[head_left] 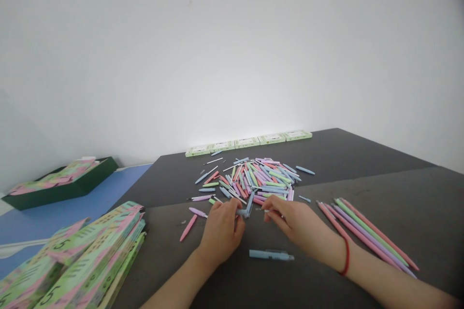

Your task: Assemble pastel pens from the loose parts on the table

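Observation:
My left hand (224,224) is closed around a light blue pen part (240,212), which points right. My right hand (286,217) faces it with thumb and fingers pinched on a thin pale pen refill (266,210), its tip toward the left hand. A small gap separates the two parts. Just beyond the fingers lies a heap of pastel pen parts (261,176) in blue, pink, purple and green, with white refills among them. One blue pen barrel with a clip (271,255) rests on the table between my forearms.
Whole pens (369,231) lie side by side at the right. Flat green boxes (246,142) line the black table's (380,154) far edge. Stacked green-and-pink packages (90,256) stand at the left, near a dark green tray (90,176) on a blue surface.

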`<state>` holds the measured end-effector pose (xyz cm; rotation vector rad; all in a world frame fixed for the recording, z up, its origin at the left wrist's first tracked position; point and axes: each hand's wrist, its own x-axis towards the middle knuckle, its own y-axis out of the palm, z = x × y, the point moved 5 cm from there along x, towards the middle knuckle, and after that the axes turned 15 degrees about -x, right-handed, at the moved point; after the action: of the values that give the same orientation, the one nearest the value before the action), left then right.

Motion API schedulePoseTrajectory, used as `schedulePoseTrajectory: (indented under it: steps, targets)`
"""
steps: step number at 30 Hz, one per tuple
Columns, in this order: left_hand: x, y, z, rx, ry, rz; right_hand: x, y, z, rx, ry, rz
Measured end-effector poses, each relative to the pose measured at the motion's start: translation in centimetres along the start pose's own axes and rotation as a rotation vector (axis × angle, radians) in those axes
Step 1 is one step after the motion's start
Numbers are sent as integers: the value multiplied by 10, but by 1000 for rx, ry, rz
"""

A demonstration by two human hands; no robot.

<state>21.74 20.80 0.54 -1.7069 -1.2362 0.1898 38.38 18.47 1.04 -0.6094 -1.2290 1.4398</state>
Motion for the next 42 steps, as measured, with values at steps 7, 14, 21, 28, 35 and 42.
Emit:
schedulePoseTrajectory:
  steps: [7, 14, 21, 28, 35, 42]
  targets:
    - [0, 6, -5, 142, 18, 74, -1, 8, 7, -156, -79, 25]
    - [-1, 12, -10, 200, 46, 150, -2, 15, 10, -165, -52, 50]
    - [0, 12, -7, 194, 2, 140, -1, 14, 1, -176, -9, 69]
    - [-1, 15, -9, 209, 30, 184, 0, 20, 7, -161, -34, 79]
    - [-1, 15, -12, 214, 68, 219, 2, 26, 4, -126, -15, 85]
    - [-3, 19, -12, 251, 91, 236, 2, 25, 7, -104, -47, 93]
